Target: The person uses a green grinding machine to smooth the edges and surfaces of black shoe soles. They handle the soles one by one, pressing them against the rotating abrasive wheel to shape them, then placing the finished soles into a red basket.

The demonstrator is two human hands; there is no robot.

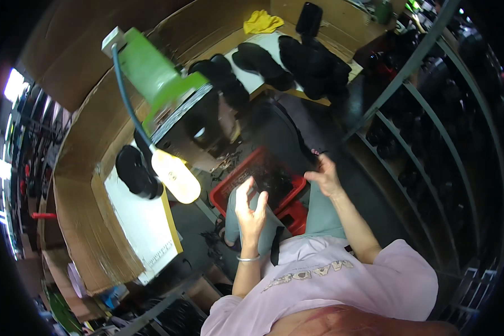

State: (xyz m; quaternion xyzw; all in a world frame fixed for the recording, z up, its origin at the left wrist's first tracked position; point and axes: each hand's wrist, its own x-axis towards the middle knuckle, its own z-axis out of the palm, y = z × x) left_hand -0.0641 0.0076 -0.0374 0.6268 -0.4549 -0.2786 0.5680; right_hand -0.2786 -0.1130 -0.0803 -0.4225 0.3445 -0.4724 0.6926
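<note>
Sitting hemmed in by cardboard walls (89, 235), the person has a red crate (229, 190) between the knees, and both hands work just above it. The crate holds dark pieces, too blurred to name. The left hand (251, 210) is up over the crate's near edge, palm turned in, fingers loosely curled round a dark flat piece (251, 187) that stands up from its grip; I judge it a sole or insole like those on the worktop, though I cannot be sure. The right hand (325, 175) hangs open over the crate's far right corner, fingers spread, holding nothing that I can see.

To do this well, I would say the left hand should keep the piece pinched near its lower end so the rest stays free for the other hand to take, and the work should stay over the crate so anything dropped lands back in it.

Around them, largest first: a metal rack (431, 140) of curved bars closes the right side, with dark shoes on its shelves, near the right elbow and the likeliest thing to knock. A green machine (157, 75) with a blue hose (126, 95) leans in from the upper left. Beyond the crate a pale worktop (266, 50) carries a heap of black soles (313, 61). Left of the knees a white board (143, 224) bears one black sole (135, 171) and a pale yellow lamp head (176, 176), just beside the left hand's reach. A yellow cloth (262, 22) lies at the far end.
</note>
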